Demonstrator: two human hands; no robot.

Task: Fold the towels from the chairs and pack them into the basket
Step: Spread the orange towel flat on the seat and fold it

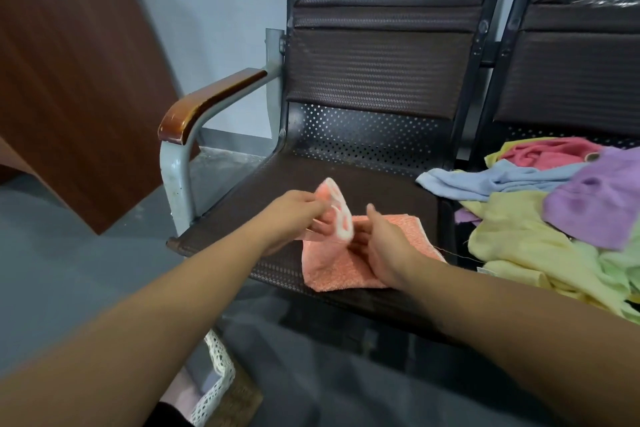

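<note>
1. The left hand (298, 215) has its fingers curled shut round one edge of the salmon towel (332, 274), pinching it and lifting that edge, with its white patterned side showing, clear of the rest.
2. The right hand (384, 246) lies on the towel just beside the left hand's pinch, with its thumb raised and its fingers reaching towards the lifted flap. Whether those fingers grasp the cloth cannot be told.
3. The towel's flat part spreads below and to the right of the pinch, under the right hand, on the dark perforated chair seat (381, 191).
4. Well to the right of both hands, a loose pile of towels (512, 236) in blue, pink, purple, yellow and green covers the neighbouring seat, one blue end reaching onto this seat.
5. The basket (218, 357), trimmed with white lace, shows partly below the left forearm, nearer the person than the pinch and well apart from the towel.
</note>
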